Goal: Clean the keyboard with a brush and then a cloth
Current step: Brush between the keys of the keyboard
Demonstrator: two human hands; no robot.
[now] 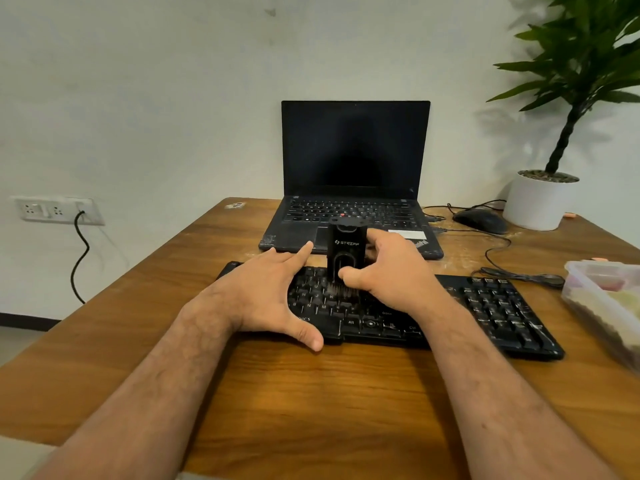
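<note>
Pale plaster wall stood behind a brown wood-grain counter [311, 393]; near its front edge lay the wide black plastic keyboard [491, 306], and behind it, toward the far edge, a black laptop [355, 161] sat open with its screen dark. The left hand [266, 296] lay spread and flat on the keyboard's left end, fingers straight, thumb at its near rim, holding nothing; it looked to be steadying the board. The right hand [391, 268] gripped the black boxy plastic brush [346, 251] low on its body, thumb in front and fingers behind, with the dark bristles down among the middle keys. That brush seemed light and rigid, its smooth casing perhaps slippery, so a low pinch near the bristles probably suited it; the bristles seemed soft; the keycaps could pop off under hard scrubbing. No cloth could be identified; a clear plastic tub [602, 299] sat at the right edge.
</note>
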